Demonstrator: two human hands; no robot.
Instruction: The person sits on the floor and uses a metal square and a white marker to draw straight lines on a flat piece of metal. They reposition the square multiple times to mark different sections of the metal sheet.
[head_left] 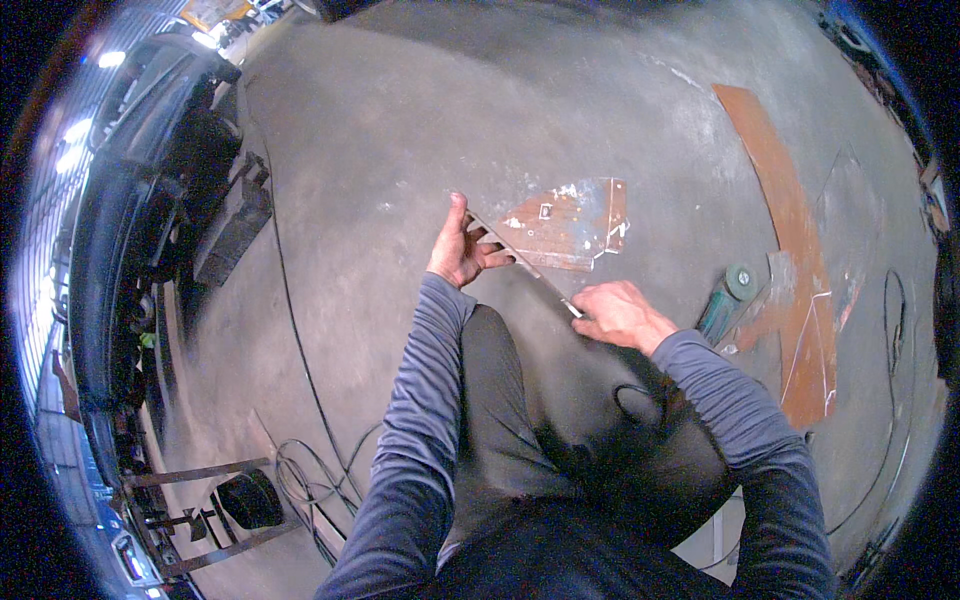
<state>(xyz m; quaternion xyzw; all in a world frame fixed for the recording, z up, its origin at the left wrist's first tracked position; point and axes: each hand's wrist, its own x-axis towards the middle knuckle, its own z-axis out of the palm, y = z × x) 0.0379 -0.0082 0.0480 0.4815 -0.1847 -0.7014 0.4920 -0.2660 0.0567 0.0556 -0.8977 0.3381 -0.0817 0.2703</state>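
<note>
A thin, straight, light-coloured strip [540, 280], seen nearly edge-on, slants between my hands above my knees. I cannot tell if it is a ruler or a narrow metal bar. My left hand [460, 250] holds its upper end, thumb pointing up and fingers reaching across behind it. At the lower end, my right hand [622, 312] is closed, fingers curled around the tip. Beyond the strip a rusty brown sheet-metal piece [570, 225] with worn paint patches lies on the concrete floor. Right of my right hand rests a green angle grinder [728, 300].
A long brown sheet [790, 230] lies on the floor at the right, with scraps around it. Dark cables [290, 290] run along the left, coiled near my left elbow. A vehicle [115, 260] stands at the far left, beside a dark metal block [235, 235].
</note>
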